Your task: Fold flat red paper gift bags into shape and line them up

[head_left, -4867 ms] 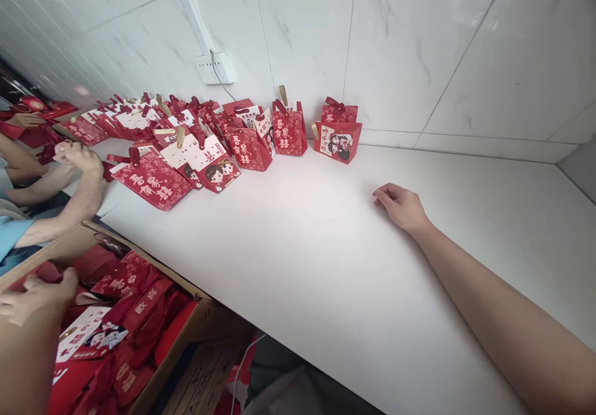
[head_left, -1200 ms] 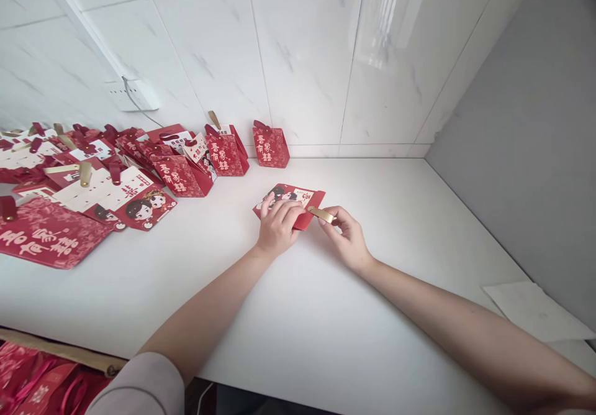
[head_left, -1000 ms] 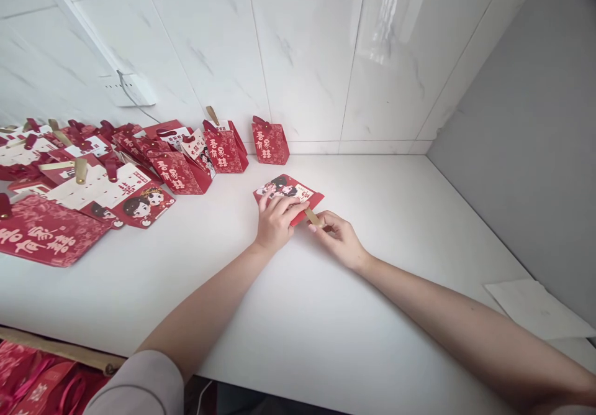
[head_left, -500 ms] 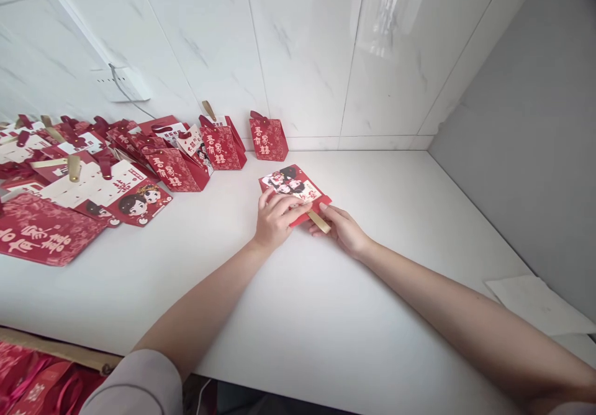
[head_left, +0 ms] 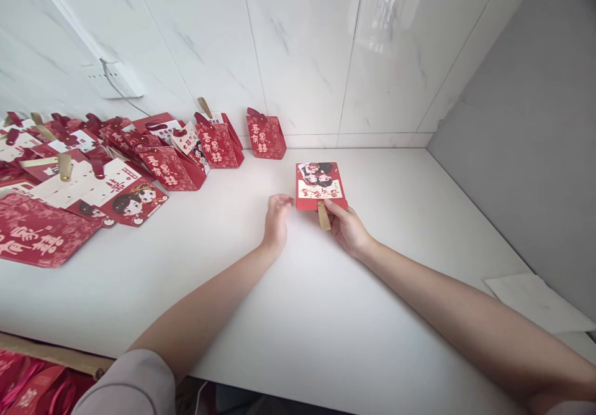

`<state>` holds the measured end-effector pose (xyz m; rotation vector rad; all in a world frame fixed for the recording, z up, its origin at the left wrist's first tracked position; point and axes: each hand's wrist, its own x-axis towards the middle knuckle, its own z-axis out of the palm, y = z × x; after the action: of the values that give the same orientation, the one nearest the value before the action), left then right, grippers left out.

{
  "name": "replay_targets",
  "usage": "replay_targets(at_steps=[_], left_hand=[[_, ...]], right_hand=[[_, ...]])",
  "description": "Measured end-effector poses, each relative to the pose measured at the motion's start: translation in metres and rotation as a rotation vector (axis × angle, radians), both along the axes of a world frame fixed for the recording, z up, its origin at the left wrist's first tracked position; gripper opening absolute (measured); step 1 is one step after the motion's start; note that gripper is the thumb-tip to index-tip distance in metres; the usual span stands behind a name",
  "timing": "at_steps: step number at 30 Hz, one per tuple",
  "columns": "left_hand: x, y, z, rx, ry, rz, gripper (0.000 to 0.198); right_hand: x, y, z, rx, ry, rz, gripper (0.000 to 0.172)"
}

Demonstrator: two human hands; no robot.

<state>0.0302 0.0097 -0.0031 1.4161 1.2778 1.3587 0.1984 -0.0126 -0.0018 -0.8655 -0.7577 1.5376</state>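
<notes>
A red gift box point(head_left: 320, 185) with a cartoon couple, a cream panel of characters and a gold ribbon loop point(head_left: 324, 216) is held at its near edge by my right hand point(head_left: 349, 232). The thumb lies on top beside the ribbon; the other fingers are mostly hidden beneath. The printing is upside down from where I look. Just left of the box, apart from it, is my left hand point(head_left: 276, 219), its fingers loosely curved with nothing visible in them.
Several red and white gift boxes point(head_left: 172, 169) crowd the left of the white table point(head_left: 298, 315). One red box point(head_left: 266, 135) stands alone by the tiled wall. White paper point(head_left: 537, 303) lies at right. A carton point(head_left: 56, 353) with red items is at lower left.
My left hand has come off the gift box and moved slightly back. The box has turned and shifted right in my right hand, so its ribbon now points towards me.
</notes>
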Motion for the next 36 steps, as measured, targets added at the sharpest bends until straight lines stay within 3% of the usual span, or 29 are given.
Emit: replay_targets(at_steps=[3,5,10,21,25,36], left_hand=[[0.0035,-0.0038,0.0052,-0.119,-0.06,-0.379,0.044],[0.0042,-0.0064,0.0078,-0.147,-0.112,-0.478,0.043],[0.0009,-0.0052,0.0055,-0.116,-0.151,-0.473,0.034],[-0.0003,-0.0023,0.0005,-0.174,-0.116,-0.465,0.031],[-0.0007,-0.0016,0.0037,-0.174,-0.105,-0.432,0.03],[-0.0029,0.0019,0.0044,-0.21,-0.168,-0.508,0.025]], right_hand=[[-0.0003,-0.0029,-0.0032,0.142,-0.1,0.056,0.035],[-0.0007,-0.0057,-0.0035,0.237,-0.177,0.115,0.033],[-0.0009,-0.0093,-0.0014,0.327,-0.259,0.195,0.032],[-0.0015,-0.0069,-0.0025,0.194,-0.241,0.091,0.033],[-0.0007,-0.0063,-0.0007,0.19,-0.241,0.114,0.032],[0.0038,-0.0034,-0.001,0.206,-0.253,0.164,0.022]])
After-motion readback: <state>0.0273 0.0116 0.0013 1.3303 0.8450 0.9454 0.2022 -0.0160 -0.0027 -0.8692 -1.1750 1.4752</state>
